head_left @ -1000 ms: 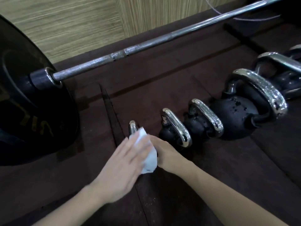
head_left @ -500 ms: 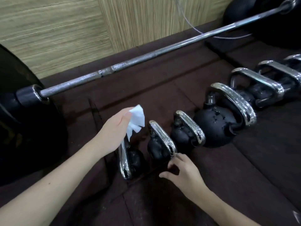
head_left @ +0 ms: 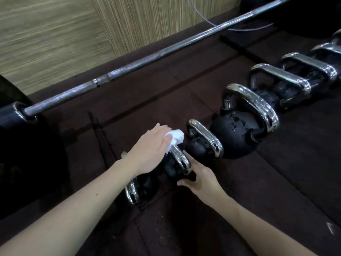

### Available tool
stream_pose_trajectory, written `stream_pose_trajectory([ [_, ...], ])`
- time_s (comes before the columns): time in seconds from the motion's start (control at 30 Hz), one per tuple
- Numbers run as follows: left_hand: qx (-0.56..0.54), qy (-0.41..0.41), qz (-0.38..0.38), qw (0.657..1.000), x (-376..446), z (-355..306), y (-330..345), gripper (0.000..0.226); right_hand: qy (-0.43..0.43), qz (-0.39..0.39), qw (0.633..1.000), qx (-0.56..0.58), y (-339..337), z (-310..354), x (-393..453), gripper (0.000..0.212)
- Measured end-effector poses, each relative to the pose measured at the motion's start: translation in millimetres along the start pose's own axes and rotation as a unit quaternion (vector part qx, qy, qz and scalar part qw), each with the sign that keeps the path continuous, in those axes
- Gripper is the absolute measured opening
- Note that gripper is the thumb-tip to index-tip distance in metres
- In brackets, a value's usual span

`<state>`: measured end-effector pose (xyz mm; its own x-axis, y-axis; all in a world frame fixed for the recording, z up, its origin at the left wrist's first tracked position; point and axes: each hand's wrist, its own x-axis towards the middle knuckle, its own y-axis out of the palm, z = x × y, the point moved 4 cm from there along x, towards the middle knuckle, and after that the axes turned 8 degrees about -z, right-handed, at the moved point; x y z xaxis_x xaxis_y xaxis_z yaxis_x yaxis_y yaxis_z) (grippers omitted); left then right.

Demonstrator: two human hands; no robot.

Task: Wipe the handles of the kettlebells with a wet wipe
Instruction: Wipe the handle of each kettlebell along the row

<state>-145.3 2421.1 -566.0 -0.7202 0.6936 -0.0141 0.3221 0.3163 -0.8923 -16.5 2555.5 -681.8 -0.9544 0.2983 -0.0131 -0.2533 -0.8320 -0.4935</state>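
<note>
In the lower centre of the head view, the left hand (head_left: pixel 150 150) presses a folded white wet wipe (head_left: pixel 175 138) onto the far end of the chrome handle (head_left: pixel 180 157) of the second kettlebell (head_left: pixel 172 168) in the row. The fingers lie fairly straight over the wipe, with the thumb pinching it from below. Just right of it, the right hand (head_left: pixel 201 179) cups the dark body of that same kettlebell, fingers curled against its near side, apparently steadying it.

Below and left of the wipe, the smallest kettlebell (head_left: pixel 141 187) sits partly hidden under the left forearm, its handle glinting at the bottom. Whether it has already been wiped cannot be read from its surface.

Running toward the upper right of the frame, the third kettlebell (head_left: pixel 201 145), the large round one (head_left: pixel 235 134), and at least two more (head_left: pixel 287 85) near the right edge stand in line on the dark floor mat (head_left: pixel 276 182), untouched by either hand. Their handles and bodies show droplets or speckles.

Judging by position, the work is early: the wipe is on the second handle only, at its far end, and four or more handles remain.

Across the upper frame a barbell (head_left: pixel 166 50) lies diagonally, ending in a black plate (head_left: pixel 27 163) at the left.
</note>
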Motion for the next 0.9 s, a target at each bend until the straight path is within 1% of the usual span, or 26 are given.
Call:
stream_pose_trajectory([
  [0.03, 0.019, 0.016, -0.005, 1.0, -3, -3, 2, 0.051, -0.006, -0.007, 1.0, -0.012, 0, 0, 2, 0.091],
  [0.07, 0.063, 0.059, -0.012, 0.996, -10, -9, 7, 0.052, -0.01, -0.024, 0.999, -0.02, 0, 0, 2, 0.081],
  [0.13, 0.172, 0.174, -0.018, 0.969, -30, -22, 22, 0.053, 0.008, -0.074, 0.997, -0.027, 1, -3, 1, 0.054],
  [0.17, 0.211, 0.221, -0.009, 0.952, -40, -27, 27, 0.053, 0.028, -0.089, 0.996, -0.014, 2, -4, 0, 0.049],
  [0.2, 0.235, 0.249, 0.002, 0.94, -44, -27, 29, 0.053, 0.042, -0.093, 0.995, 0.007, 3, -5, 0, 0.052],
  [0.23, 0.235, 0.26, 0.008, 0.936, -42, -23, 29, 0.052, 0.046, -0.091, 0.995, 0.02, 4, -6, -1, 0.056],
  [0.27, 0.223, 0.257, 0.006, 0.94, -37, -18, 26, 0.052, 0.042, -0.09, 0.995, 0.018, 4, -4, -1, 0.057],
  [0.3, 0.185, 0.238, -0.001, 0.954, -28, -13, 22, 0.051, 0.034, -0.087, 0.996, 0.0, 5, -3, 0, 0.055],
  [0.33, 0.137, 0.197, -0.017, 0.971, -16, -7, 17, 0.048, 0.025, -0.086, 0.996, -0.015, 4, -1, 1, 0.055],
  [0.37, 0.071, 0.117, -0.007, 0.99, -3, 2, 10, 0.045, 0.009, -0.085, 0.996, -0.024, 4, 1, 3, 0.063],
  [0.4, -0.012, 0.025, 0.013, 1.0, 7, 10, 3, 0.042, -0.01, -0.082, 0.996, -0.026, 4, 0, 4, 0.071],
  [0.43, -0.083, -0.056, 0.031, 0.994, 15, 17, 1, 0.043, -0.023, -0.081, 0.996, -0.018, 4, 0, 4, 0.077],
  [0.47, -0.117, -0.097, 0.034, 0.988, 19, 19, 1, 0.046, -0.019, -0.079, 0.997, -0.007, 4, -1, 3, 0.081],
  [0.5, -0.1, -0.069, 0.025, 0.992, 19, 17, 2, 0.049, -0.013, -0.077, 0.997, -0.003, 3, -1, 4, 0.082],
  [0.53, -0.05, -0.001, 0.013, 0.999, 16, 9, 4, 0.049, -0.007, -0.077, 0.997, -0.012, 2, -2, 5, 0.08],
  [0.57, 0.006, 0.07, -0.003, 0.998, 8, 1, 10, 0.047, -0.001, -0.082, 0.996, -0.029, 3, -4, 5, 0.075],
  [0.6, 0.077, 0.138, -0.031, 0.987, -6, -9, 16, 0.044, 0.017, -0.09, 0.995, -0.036, 2, -5, 5, 0.063],
  [0.63, 0.148, 0.197, -0.051, 0.968, -22, -17, 23, 0.041, 0.027, -0.087, 0.995, -0.038, 1, -5, 3, 0.048],
  [0.67, 0.201, 0.247, -0.047, 0.947, -34, -23, 32, 0.04, 0.01, -0.079, 0.996, -0.038, 1, -7, 1, 0.034],
  [0.7, 0.239, 0.291, -0.035, 0.926, -46, -29, 39, 0.042, -0.027, -0.078, 0.996, -0.04, -1, -4, -1, 0.026],
  [0.73, 0.267, 0.317, -0.02, 0.91, -53, -34, 45, 0.044, -0.022, -0.08, 0.997, -0.001, -5, 4, -2, 0.025],
  [0.77, 0.286, 0.335, -0.014, 0.898, -53, -35, 49, 0.044, -0.012, -0.065, 0.997, 0.032, -9, 7, -1, 0.026],
  [0.8, 0.289, 0.34, -0.022, 0.895, -47, -34, 48, 0.042, -0.019, -0.054, 0.998, 0.039, -7, 3, -1, 0.026],
  [0.83, 0.27, 0.321, -0.032, 0.907, -37, -31, 45, 0.039, -0.007, -0.057, 0.998, 0.008, -4, -1, 0, 0.025],
  [0.87, 0.244, 0.284, -0.035, 0.927, -25, -26, 40, 0.036, 0.043, -0.066, 0.997, 0.021, -2, -8, 1, 0.017],
  [0.9, 0.207, 0.245, -0.042, 0.946, -14, -25, 30, 0.032, 0.064, -0.069, 0.995, 0.033, 2, -11, 3, 0.011],
])
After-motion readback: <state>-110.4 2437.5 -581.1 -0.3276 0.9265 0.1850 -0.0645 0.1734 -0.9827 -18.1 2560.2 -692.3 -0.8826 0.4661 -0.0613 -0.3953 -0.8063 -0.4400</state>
